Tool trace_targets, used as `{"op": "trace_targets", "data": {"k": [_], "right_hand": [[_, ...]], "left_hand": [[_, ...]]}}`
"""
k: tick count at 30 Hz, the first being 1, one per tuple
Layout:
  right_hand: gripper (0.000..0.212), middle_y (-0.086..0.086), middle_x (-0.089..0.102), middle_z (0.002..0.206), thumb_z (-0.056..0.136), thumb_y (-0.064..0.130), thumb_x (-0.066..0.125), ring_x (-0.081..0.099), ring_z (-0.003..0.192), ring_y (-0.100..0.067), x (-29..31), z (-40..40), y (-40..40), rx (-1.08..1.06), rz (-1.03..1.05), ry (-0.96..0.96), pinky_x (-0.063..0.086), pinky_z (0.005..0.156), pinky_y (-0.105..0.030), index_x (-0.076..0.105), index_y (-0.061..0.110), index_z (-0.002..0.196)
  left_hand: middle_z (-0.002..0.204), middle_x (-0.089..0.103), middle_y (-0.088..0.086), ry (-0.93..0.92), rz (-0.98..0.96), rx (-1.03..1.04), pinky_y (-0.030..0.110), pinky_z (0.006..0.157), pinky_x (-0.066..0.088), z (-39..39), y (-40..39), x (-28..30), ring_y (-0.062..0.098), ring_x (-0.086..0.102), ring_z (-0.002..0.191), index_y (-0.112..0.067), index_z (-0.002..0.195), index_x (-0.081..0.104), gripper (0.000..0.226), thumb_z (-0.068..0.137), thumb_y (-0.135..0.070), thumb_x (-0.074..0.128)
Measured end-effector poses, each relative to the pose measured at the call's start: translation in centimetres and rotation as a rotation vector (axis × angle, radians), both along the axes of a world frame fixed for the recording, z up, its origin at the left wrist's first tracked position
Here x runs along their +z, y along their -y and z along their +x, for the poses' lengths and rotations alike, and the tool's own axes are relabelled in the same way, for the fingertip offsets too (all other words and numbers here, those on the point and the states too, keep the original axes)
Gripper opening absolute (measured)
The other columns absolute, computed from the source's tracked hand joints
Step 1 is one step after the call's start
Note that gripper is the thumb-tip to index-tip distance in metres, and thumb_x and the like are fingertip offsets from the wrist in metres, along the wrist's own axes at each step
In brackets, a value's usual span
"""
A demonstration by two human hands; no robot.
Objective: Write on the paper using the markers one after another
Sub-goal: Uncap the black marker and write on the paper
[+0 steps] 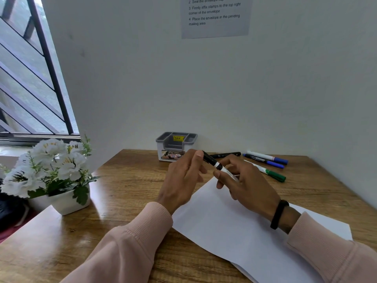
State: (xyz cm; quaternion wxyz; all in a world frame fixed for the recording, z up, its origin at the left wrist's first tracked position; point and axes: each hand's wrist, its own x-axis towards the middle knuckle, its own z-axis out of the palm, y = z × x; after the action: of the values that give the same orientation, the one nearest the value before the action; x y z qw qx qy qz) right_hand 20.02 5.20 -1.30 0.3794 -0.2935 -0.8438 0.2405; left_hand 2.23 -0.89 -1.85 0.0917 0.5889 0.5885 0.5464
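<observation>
Paper (234,227) lies nearest on the wooden desk (126,180), a blank white sheet set at an angle under both forearms; it is thin and limp, likely to slide on the smooth surface, so it should be steadied flat with a palm when writing. Above its far edge, both hands hold one black-capped marker (216,163). The left hand (183,178) pinches the black cap end with its fingertips; the right hand (244,184) is closed around the white barrel. This reads as a cap pull, or a recapping; which of the two cannot be told. The marker is light, rigid and smooth, best held at mid-barrel, with the cap likely to release with a snap. Beyond the hands, four more markers lie on the desk, well apart from the paper: a green marker (273,174), two blue markers (271,160) and a black marker (226,154). A grey desk organiser (176,145) stands against the white wall. A pot of white flowers (53,170) sits at the left, below a barred window (30,78). A printed notice (215,16) hangs on the wall.
</observation>
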Motion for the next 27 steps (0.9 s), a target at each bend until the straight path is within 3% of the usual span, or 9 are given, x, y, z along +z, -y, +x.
{"op": "trace_targets", "data": {"k": [4,6,8,10,13,17,20,23,27], "right_hand": [[0.010,0.009,0.076,0.073,0.102,0.040,0.061,0.063,0.055,0.008,0.2,-0.1,1.0,0.014,0.120,0.026,0.045,0.053,-0.009,0.059,0.038,0.111],[0.007,0.011,0.074,0.071,0.102,0.040,0.063,0.064,0.067,0.009,0.0,-0.1,0.9,-0.008,0.198,0.040,0.045,0.060,-0.007,0.066,0.034,0.104],[0.022,0.011,0.075,0.072,0.100,0.040,0.065,0.065,0.069,0.002,-0.3,-0.2,0.8,-0.017,0.267,0.066,0.046,0.061,-0.010,0.076,0.022,0.097],[0.020,0.009,0.077,0.076,0.099,0.040,0.067,0.067,0.067,-0.007,-0.4,-0.4,1.0,0.000,0.316,0.091,0.052,0.063,-0.022,0.074,0.023,0.108],[0.025,0.003,0.078,0.079,0.097,0.036,0.071,0.069,0.067,-0.014,-0.1,-0.5,1.6,0.063,0.274,0.046,0.051,0.063,-0.030,0.051,0.038,0.112],[0.018,0.007,0.076,0.083,0.092,0.035,0.073,0.069,0.070,-0.013,0.0,-0.4,2.1,0.078,0.358,-0.034,0.053,0.058,-0.030,0.059,0.026,0.099],[0.017,0.007,0.077,0.081,0.091,0.031,0.075,0.073,0.071,-0.011,0.0,-0.4,2.6,0.077,0.292,-0.081,0.058,0.062,-0.029,0.064,0.020,0.098],[0.017,0.010,0.077,0.077,0.091,0.025,0.080,0.074,0.076,-0.001,0.0,-0.6,3.2,0.053,0.167,-0.097,0.058,0.069,-0.016,0.064,0.022,0.094],[0.020,0.004,0.079,0.069,0.089,0.020,0.081,0.069,0.053,0.002,0.0,-1.1,3.5,0.048,-0.114,-0.154,0.046,0.051,-0.007,0.061,0.024,0.090]], "left_hand": [[0.086,0.075,0.002,0.054,-0.024,-0.018,0.020,0.060,0.055,0.7,0.3,0.0,0.014,0.071,0.069,-0.017,0.113,0.064,0.052,0.108,-0.050,0.023],[0.073,0.074,0.006,0.169,-0.013,-0.035,0.020,0.056,0.053,0.9,0.4,0.2,0.013,0.068,0.060,-0.007,0.092,0.069,0.061,0.109,-0.046,0.026],[0.057,0.068,0.006,0.194,-0.006,0.011,0.021,0.050,0.050,0.9,0.4,0.2,0.015,0.061,0.049,-0.004,0.067,0.066,0.070,0.109,-0.047,0.029],[0.046,0.059,0.005,0.167,0.010,0.076,0.024,0.046,0.048,0.7,0.3,0.2,0.015,0.054,0.040,0.002,0.058,0.060,0.077,0.108,-0.050,0.034],[0.043,0.051,0.004,0.210,0.051,0.127,0.027,0.045,0.041,0.7,0.1,0.2,0.014,0.045,0.037,0.008,0.060,0.058,0.069,0.108,-0.039,0.043],[0.046,0.047,0.003,0.331,0.052,0.121,0.027,0.046,0.033,1.5,0.0,-0.3,0.014,0.040,0.042,-0.009,0.055,0.051,0.053,0.106,-0.022,0.042],[0.047,0.048,0.003,0.395,0.087,0.118,0.026,0.044,0.033,2.0,0.2,-0.4,0.014,0.041,0.044,-0.009,0.056,0.051,0.052,0.106,-0.021,0.040],[0.049,0.050,0.007,0.362,0.081,0.120,0.028,0.045,0.034,1.9,0.4,-0.6,0.017,0.043,0.045,-0.005,0.059,0.053,0.051,0.106,-0.019,0.040],[0.054,0.052,0.014,0.339,0.050,0.116,0.036,0.053,0.036,1.9,0.5,-0.8,0.024,0.045,0.052,0.000,0.063,0.057,0.050,0.106,-0.020,0.041]]}}
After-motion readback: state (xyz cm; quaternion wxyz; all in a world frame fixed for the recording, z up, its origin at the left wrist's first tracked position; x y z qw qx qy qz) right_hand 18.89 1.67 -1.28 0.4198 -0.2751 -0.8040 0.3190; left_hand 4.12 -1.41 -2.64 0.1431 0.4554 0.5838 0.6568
